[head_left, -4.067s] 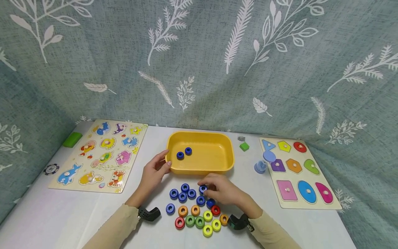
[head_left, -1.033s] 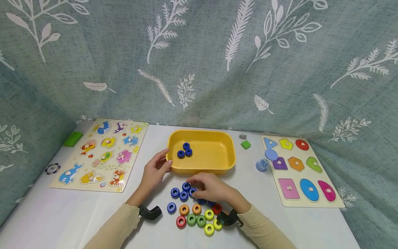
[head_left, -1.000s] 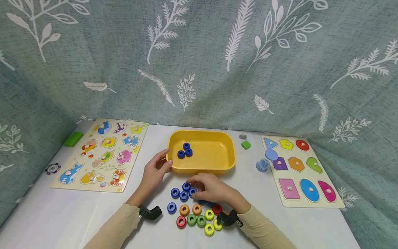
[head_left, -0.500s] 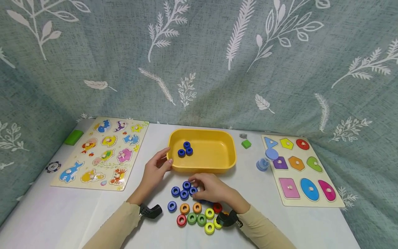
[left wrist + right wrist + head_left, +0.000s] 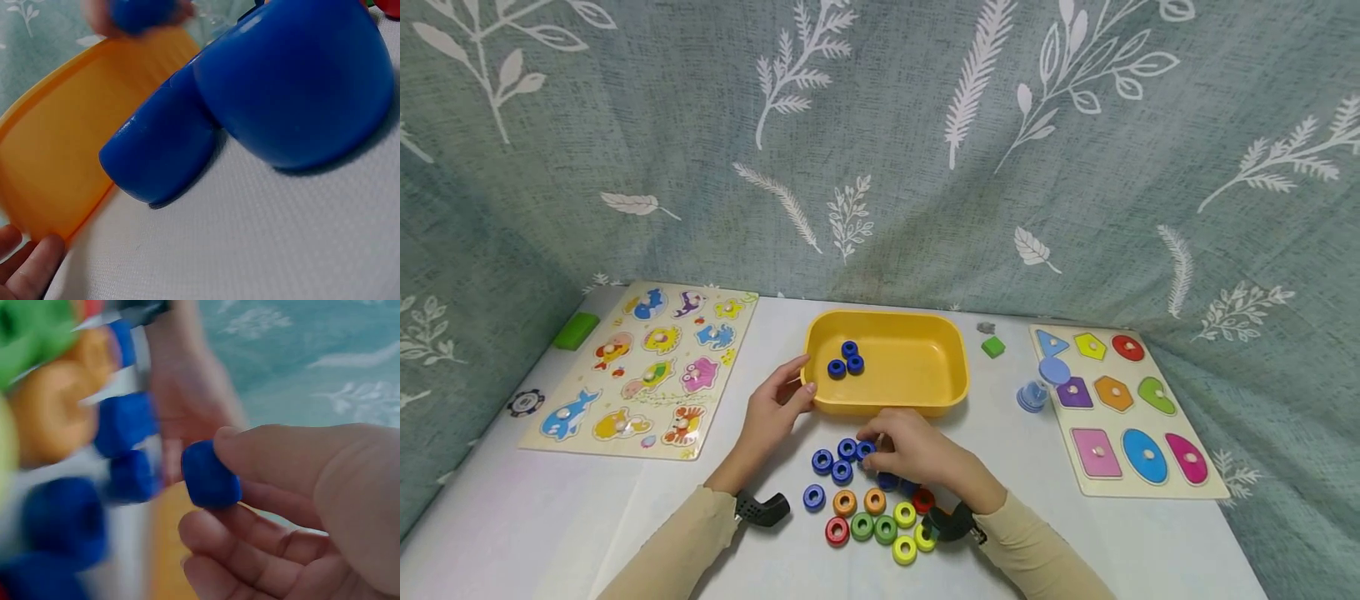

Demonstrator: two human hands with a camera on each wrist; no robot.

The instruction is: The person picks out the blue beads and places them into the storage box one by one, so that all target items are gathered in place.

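Observation:
My left hand (image 5: 777,406) holds the left end of a yellow plastic tub (image 5: 910,367), fingers at the rim and thumb on the near side. Three blue rings (image 5: 849,348) lie inside it, towards the left. Between thumb and fingers, my right hand (image 5: 915,447) pinches another blue ring (image 5: 211,475). In the left wrist view this pinched ring (image 5: 144,11) is raised above the rings on the table, in front of the tub. Several more blue rings (image 5: 822,462) lie on the table below the hands; a couple are partly covered by my right hand.
Nearer the body lie orange rings (image 5: 845,502), green rings (image 5: 885,528), yellow rings (image 5: 905,550) and red rings (image 5: 837,531). A sea-animal puzzle board (image 5: 647,375) is at left, a shapes puzzle board (image 5: 1112,417) at right. A blue stamp-like piece (image 5: 1033,396) and a green block (image 5: 993,347) stand beside the tub.
Since the earliest frame, a third blue ring has come into the tub and my right hand has shifted left. Just now it has lifted a blue ring slightly. The left hand stays put.

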